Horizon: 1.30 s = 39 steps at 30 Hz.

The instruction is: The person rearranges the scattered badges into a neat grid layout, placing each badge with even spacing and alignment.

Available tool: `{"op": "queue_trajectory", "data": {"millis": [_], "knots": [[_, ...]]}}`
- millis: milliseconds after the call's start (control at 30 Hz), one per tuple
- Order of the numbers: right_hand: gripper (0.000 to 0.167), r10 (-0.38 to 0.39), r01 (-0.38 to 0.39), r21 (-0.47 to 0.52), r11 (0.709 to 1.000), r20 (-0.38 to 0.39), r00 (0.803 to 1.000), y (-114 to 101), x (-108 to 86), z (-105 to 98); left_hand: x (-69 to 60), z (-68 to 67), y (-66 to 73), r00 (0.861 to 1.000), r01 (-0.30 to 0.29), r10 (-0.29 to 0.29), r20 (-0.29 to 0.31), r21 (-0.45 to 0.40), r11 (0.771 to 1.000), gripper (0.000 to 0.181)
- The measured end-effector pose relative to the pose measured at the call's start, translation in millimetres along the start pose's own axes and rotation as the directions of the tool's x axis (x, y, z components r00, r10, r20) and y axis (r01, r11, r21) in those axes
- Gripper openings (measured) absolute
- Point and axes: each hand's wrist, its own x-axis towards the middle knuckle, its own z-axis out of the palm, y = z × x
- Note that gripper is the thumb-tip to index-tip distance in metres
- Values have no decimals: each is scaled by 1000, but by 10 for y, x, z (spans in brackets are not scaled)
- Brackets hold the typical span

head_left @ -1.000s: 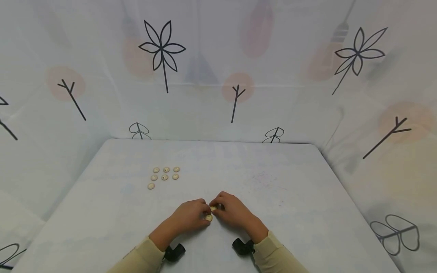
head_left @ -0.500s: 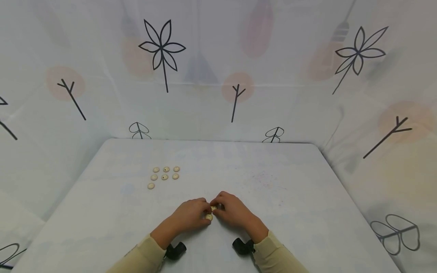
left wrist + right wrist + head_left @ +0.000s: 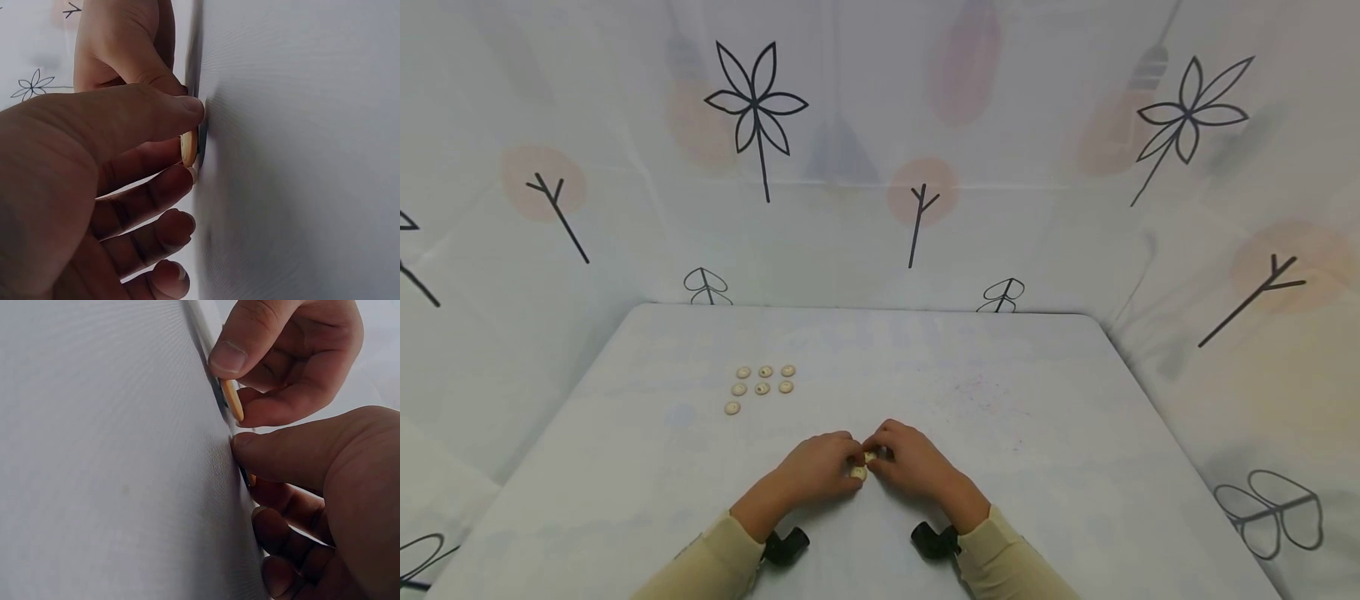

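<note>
Just in front of the person, both hands meet low over the white table. The left hand (image 3: 822, 468) pinches a pale round wooden disc (image 3: 858, 473) between thumb and forefinger. In the left wrist view this disc (image 3: 189, 149) stands nearly edge-on, close to the cloth. A second wooden disc (image 3: 870, 457) is pinched by the right hand (image 3: 912, 461), mostly covered by its fingers. The right wrist view gives only a sliver of that second disc (image 3: 252, 480) below the thumb. Fingertips of the two hands almost touch. Small marks on the discs are too tiny to read.
Several similar discs (image 3: 762, 388) lie in loose rows on the table (image 3: 1000, 483), left of and beyond the hands. Faint pinkish specks (image 3: 981, 392) mark the cloth at right. A printed curtain (image 3: 850, 167) encloses the table's back and sides.
The left hand has shifted very slightly away from the person with its disc, toward the right hand's disc. The right hand and the rows of discs stay as they were.
</note>
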Motion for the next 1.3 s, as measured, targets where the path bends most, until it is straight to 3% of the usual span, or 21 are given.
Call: {"op": "queue_trajectory", "data": {"millis": [733, 1300], "knots": [[20, 17, -17, 6, 1000, -4, 1000, -1, 17, 10, -37, -76, -81, 998, 34, -32, -62, 25, 999, 17], [20, 25, -25, 24, 999, 4, 1000, 5, 22, 7, -45, -114, -264, 992, 99, -99, -80, -6, 995, 16]]}}
